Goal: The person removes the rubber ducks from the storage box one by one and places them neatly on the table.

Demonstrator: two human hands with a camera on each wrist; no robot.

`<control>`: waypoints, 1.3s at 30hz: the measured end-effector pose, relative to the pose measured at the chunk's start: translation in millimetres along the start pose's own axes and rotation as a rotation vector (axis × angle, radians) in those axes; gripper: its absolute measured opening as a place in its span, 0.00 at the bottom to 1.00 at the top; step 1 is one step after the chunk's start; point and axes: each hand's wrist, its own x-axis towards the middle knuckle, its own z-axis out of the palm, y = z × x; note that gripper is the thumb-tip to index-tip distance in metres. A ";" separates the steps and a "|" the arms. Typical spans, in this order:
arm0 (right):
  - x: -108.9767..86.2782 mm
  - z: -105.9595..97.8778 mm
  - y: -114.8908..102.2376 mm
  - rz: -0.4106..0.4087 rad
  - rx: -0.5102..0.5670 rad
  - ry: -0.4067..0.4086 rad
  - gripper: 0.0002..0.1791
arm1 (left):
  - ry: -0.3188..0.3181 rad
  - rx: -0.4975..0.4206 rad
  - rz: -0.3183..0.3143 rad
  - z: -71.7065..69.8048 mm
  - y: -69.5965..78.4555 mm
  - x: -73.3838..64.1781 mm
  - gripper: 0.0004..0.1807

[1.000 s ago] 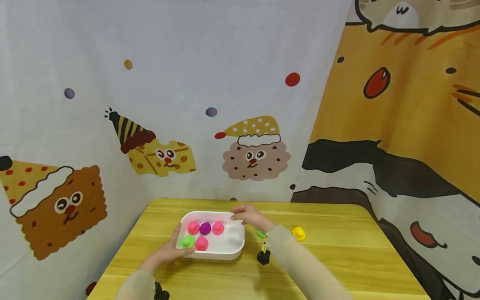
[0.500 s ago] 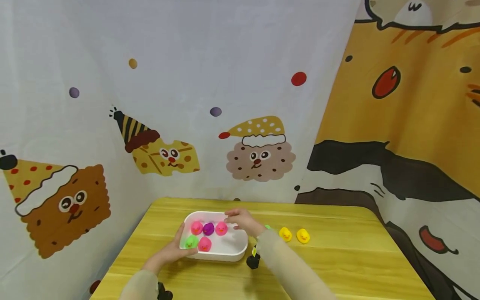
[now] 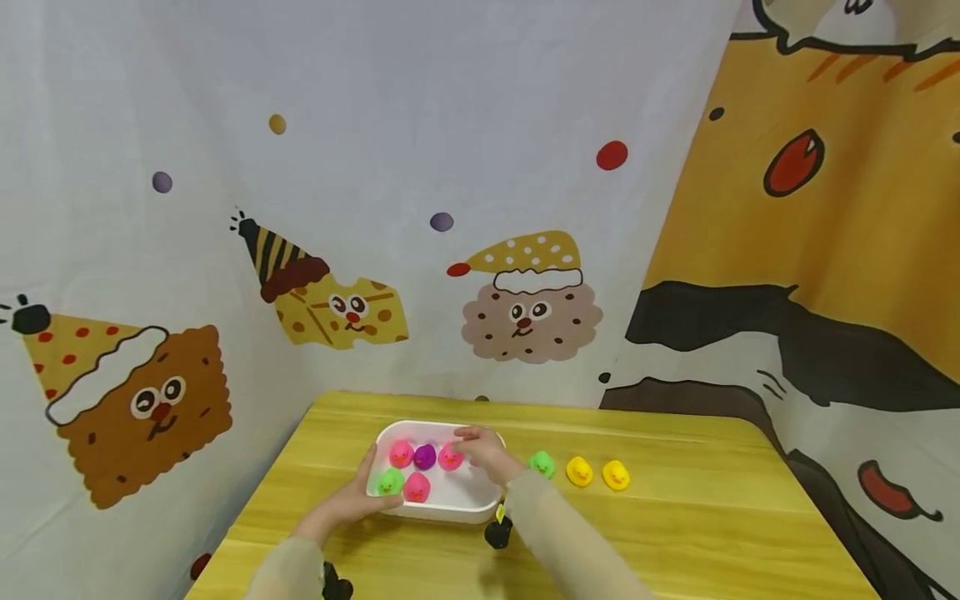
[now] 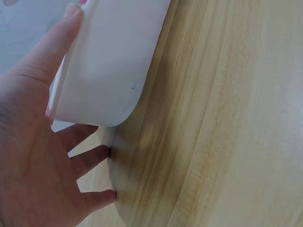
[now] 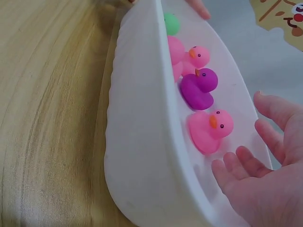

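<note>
A white plastic tub (image 3: 468, 492) stands on the table with several rubber ducks inside. Among them are a purple duck (image 5: 199, 89), a pink duck (image 5: 210, 132) and a green duck (image 3: 390, 481). My left hand (image 3: 352, 502) holds the tub's near left corner, its thumb along the rim and its other fingers spread outside the end wall. My right hand (image 3: 483, 452) reaches over the far right part of the tub, holding nothing. In the right wrist view, its loosely bent fingers (image 5: 248, 163) are beside the pink duck.
On the wooden table (image 3: 675, 533), a green duck (image 3: 542, 465) and two yellow ducks (image 3: 579, 472) form a row right of the tub. A printed cloth (image 3: 360, 167) hangs behind the table.
My right hand has come from the tub's far rim inward, closer to the right-hand pink duck. The ducks on the table have come out from behind my arm. The left hand keeps its hold.
</note>
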 end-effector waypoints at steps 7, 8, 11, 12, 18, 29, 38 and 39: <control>-2.2 3.4 2.9 0.028 -0.058 0.022 0.21 | -0.011 -0.028 0.011 2.2 0.4 -3.1 0.65; -1.9 3.7 4.0 0.025 -0.075 0.026 0.21 | -0.012 -0.033 0.013 2.6 1.1 -3.8 0.65; -0.7 5.0 7.8 0.009 -0.135 0.038 0.21 | -0.012 -0.046 0.023 3.9 2.5 -5.4 0.65; -0.4 5.6 9.0 0.008 -0.148 0.041 0.21 | -0.012 -0.051 0.025 4.3 2.4 -5.5 0.65; 2.9 8.4 14.1 -0.011 -0.177 0.058 0.21 | -0.007 -0.048 0.010 5.5 1.9 -3.4 0.65; 10.8 15.2 16.7 -0.017 -0.230 0.045 0.20 | 0.001 -0.046 0.018 2.9 -0.6 -0.3 0.65; 10.0 18.6 17.7 -0.049 -0.217 0.079 0.16 | -0.005 -0.057 0.004 1.7 0.7 0.7 0.65; 9.7 19.1 18.0 -0.049 -0.218 0.083 0.15 | -0.004 -0.057 0.003 1.8 0.7 0.3 0.65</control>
